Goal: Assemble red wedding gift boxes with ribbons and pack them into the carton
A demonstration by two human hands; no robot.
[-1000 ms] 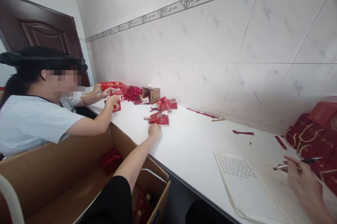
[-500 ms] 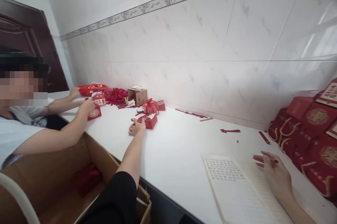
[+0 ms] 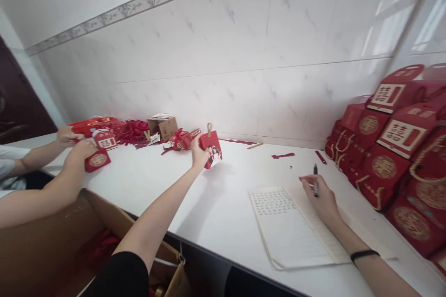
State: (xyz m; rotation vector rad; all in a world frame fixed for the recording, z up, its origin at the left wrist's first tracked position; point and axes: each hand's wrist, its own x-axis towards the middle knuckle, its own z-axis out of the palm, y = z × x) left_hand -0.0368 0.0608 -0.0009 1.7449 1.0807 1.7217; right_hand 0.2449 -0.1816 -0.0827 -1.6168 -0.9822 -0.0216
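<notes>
Head view showed, from the left, a co-worker's hand (image 3: 81,152) at a red box (image 3: 97,161), near red ribbons (image 3: 134,132). Next, the left hand (image 3: 200,154) gripped a photo box (image 3: 209,141) above the white table (image 3: 223,208). Then the right hand (image 3: 324,200) held a pen (image 3: 316,186) over an open book (image 3: 296,241), near red bags (image 3: 381,170).

We can't read the handwriting (image 3: 272,201) in the notebook (image 3: 298,243) — its characters are too small. Our left hand (image 3: 200,154) covers one side of the red box (image 3: 208,141) it grips, and our right hand (image 3: 323,199) hides part of the pen (image 3: 315,189). The left edge cuts off the co-worker's arms (image 3: 42,201) and the door (image 3: 21,102); the right edge crops the stacked red bags (image 3: 379,169). Inside the carton (image 3: 35,241), the red object (image 3: 97,248) is blurred.
</notes>
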